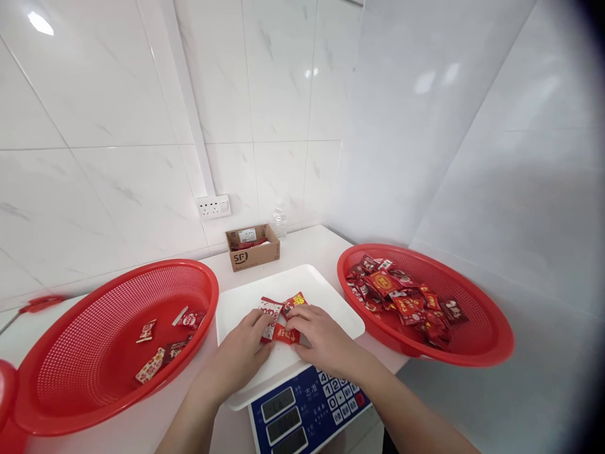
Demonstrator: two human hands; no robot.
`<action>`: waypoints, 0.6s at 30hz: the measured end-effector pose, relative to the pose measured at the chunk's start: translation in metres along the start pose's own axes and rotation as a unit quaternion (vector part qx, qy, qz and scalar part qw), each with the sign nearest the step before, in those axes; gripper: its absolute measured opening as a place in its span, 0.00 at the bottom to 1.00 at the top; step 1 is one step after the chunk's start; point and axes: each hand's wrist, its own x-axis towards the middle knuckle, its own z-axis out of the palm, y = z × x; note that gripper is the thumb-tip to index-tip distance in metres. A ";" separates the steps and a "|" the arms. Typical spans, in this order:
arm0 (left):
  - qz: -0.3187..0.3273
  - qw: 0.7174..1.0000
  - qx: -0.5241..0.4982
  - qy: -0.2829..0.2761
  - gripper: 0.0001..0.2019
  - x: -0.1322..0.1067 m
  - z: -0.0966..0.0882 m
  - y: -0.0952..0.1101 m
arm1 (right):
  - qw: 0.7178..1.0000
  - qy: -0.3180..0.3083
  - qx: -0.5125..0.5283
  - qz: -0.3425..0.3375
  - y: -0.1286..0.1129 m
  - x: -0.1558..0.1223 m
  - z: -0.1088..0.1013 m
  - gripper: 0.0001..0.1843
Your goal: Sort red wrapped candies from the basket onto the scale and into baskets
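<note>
A few red candy packets (283, 312) lie on the white scale tray (246, 299). My left hand (243, 353) rests on the tray with its fingertips on the red-and-white packet at the left of the cluster. My right hand (321, 337) lies flat over the packets from the right, fingers spread and pressing on a red one. Neither hand has lifted anything. Below the tray shows the blue scale front (309, 407) with its keypad and displays.
A red basket (113, 343) on the left holds several packets. Another red basket (428, 302) on the right holds a pile of them. A small cardboard box (253, 247), a clear bottle (278, 222) and a wall socket (213, 206) are at the back.
</note>
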 end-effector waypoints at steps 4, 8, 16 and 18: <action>-0.009 1.000 0.001 -0.015 0.17 -0.002 -0.004 0.000 | 1.000 0.011 0.008 0.007 0.005 0.001 0.002 0.14; -0.013 1.000 0.015 -0.023 0.17 -0.001 -0.005 0.003 | 1.000 0.019 0.017 0.010 0.007 0.003 0.004 0.14; -0.012 0.999 0.010 -0.052 0.19 0.000 -0.007 0.013 | 1.000 0.025 0.009 0.014 0.009 0.004 0.006 0.09; -0.015 0.998 0.013 -0.054 0.19 0.000 -0.007 0.011 | 1.000 0.025 0.017 0.005 0.009 0.001 0.007 0.10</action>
